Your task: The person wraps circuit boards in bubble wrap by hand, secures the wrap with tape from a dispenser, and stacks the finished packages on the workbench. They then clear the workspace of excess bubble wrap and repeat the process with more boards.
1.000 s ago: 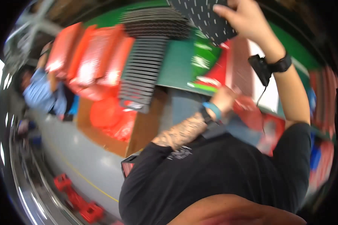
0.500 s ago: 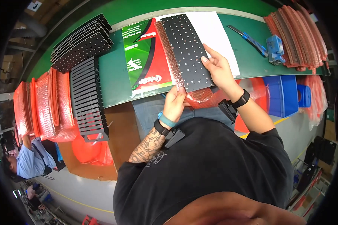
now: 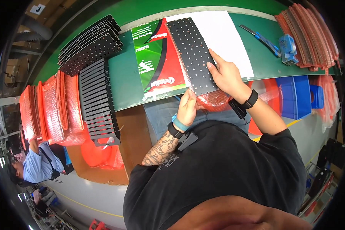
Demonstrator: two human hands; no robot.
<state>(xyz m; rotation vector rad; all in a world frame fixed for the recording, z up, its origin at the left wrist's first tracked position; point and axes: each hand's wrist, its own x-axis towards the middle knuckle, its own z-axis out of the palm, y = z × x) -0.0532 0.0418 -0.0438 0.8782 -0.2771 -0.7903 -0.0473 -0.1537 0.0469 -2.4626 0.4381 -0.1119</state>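
A flat black panel (image 3: 193,57) dotted with small holes lies in front of me, over a red bubble-wrap bag (image 3: 216,100) that sticks out past the table's near edge. My left hand (image 3: 186,109) is closed at the panel's near left corner, thumb and fingers pinching the bag there. At the panel's right side, my right hand (image 3: 230,78) grips the edge, with the thumb on its top face; the other fingers are partly hidden. Beneath them lie a red and green printed sheet (image 3: 153,69) and a white sheet (image 3: 228,42).
Left: a stack of dotted black panels (image 3: 90,51), a black slotted rack (image 3: 99,99), red bubble-wrap bags (image 3: 57,109) and a cardboard box (image 3: 134,142). Right: a utility knife (image 3: 262,40), a blue tape dispenser (image 3: 287,50), more bags (image 3: 310,38) and a blue bin (image 3: 295,97). A person (image 3: 44,163) stands far left.
The whole view has shifted slightly to the right. The bubble wrap along the panel's left side shows less now. My right hand has slid a little nearer along the panel's edge.
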